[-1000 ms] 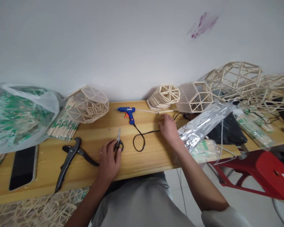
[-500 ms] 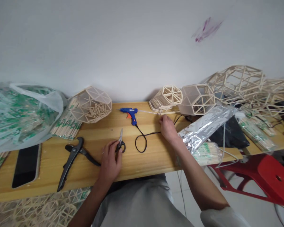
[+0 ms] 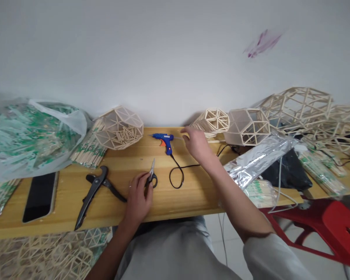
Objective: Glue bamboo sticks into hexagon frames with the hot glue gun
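My left hand point(image 3: 139, 194) lies on the wooden table with its fingers curled over one black handle of a small pair of scissors point(image 3: 152, 175), whose blades point away from me. My right hand point(image 3: 196, 143) is over the back of the table, thumb and fingers apart and nothing seen between them. Just left of its fingertips is a blue glue gun point(image 3: 163, 140) with an orange trigger, lying on its side. A clear glue stick point(image 3: 177, 138) sticks out of its rear, partly hidden by my fingers. Beyond my right hand stands a small lattice of wooden sticks point(image 3: 217, 119).
Left are black cutters point(image 3: 93, 190), a phone point(image 3: 40, 196), a bag of wrapped sticks point(image 3: 32, 136) and a lattice bowl point(image 3: 121, 126) holding short sticks. Right are a panelled lattice point(image 3: 245, 126), silver packaging point(image 3: 256, 157) and a red stool point(image 3: 332, 225). The glue gun's black cord point(image 3: 182, 171) loops nearby.
My right hand has left the light stick at the back and moved left and away from me, toward the glue gun's rear, its fingers opening. My left hand stays at the scissors. The view shifts slightly.
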Demonstrator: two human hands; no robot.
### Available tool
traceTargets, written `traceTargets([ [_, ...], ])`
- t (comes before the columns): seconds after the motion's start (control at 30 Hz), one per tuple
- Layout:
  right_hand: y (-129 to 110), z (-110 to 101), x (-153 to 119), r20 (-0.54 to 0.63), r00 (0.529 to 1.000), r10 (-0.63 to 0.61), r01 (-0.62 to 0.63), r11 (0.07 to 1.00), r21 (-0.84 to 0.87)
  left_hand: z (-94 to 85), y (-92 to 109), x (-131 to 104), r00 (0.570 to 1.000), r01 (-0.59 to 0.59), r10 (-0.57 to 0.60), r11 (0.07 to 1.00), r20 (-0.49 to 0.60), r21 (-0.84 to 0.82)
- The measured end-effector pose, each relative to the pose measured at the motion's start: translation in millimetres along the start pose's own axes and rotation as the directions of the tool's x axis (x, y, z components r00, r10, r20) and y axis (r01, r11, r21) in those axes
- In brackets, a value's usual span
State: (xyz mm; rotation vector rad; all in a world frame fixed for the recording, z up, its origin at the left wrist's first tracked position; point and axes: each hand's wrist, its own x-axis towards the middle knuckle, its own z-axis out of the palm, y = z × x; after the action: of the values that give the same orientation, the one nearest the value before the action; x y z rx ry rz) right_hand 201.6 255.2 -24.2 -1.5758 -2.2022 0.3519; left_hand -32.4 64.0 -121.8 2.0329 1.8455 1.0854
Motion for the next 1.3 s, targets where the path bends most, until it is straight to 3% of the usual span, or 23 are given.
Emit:
traceTargets([
  [0.1, 18.9, -4.1, -30.0, 0.11, 0.982, 0.152, -0.143, 0.986, -0.084, 0.5, -1.6, -0.4, 1.0, 0.008, -0.008, 1.0, 0.005, 0.003],
  [0.2, 45.0, -8.7, -50.7, 0.116, 0.954, 0.276, -0.256, 0.953, -0.161, 1.0, -3.0, 0.3, 1.0, -0.005, 0.005, 1.0, 0.01, 0.0],
  [0.37, 71.8, -13.0, -59.9, 0.108, 0.91, 0.4, -0.366, 0.898, -0.244, 1.5, -2.2, 1.9, 1.0, -0.03, 0.03, 1.0, 0.006, -0.002],
  [0.6, 65.9, -11.3, -75.8, 0.167, 0.93, 0.326, -0.303, 0.941, -0.148, 0.6, -1.4, 2.0, 1.0, 0.003, -0.003, 1.0, 0.023, 0.001],
  [0.77, 72.6, -13.8, -82.8, 0.089, 0.933, 0.348, -0.338, 0.935, -0.107, -0.2, -1.2, 2.8, 1.0, -0.012, 0.012, 1.0, 0.02, 0.005],
  [1.03, 59.7, 5.6, -86.4, 0.124, 0.959, 0.253, -0.26, 0.965, 0.042, 0.1, -0.8, 2.8, 1.0, 0.005, -0.005, 1.0, 0.023, 0.011],
  [1.3, 55.7, 20.7, -92.0, 0.017, 0.938, 0.347, -0.347, 0.935, 0.074, -0.4, -0.1, 2.5, 0.999, 0.028, -0.028, 1.0, 0.028, -0.009],
])
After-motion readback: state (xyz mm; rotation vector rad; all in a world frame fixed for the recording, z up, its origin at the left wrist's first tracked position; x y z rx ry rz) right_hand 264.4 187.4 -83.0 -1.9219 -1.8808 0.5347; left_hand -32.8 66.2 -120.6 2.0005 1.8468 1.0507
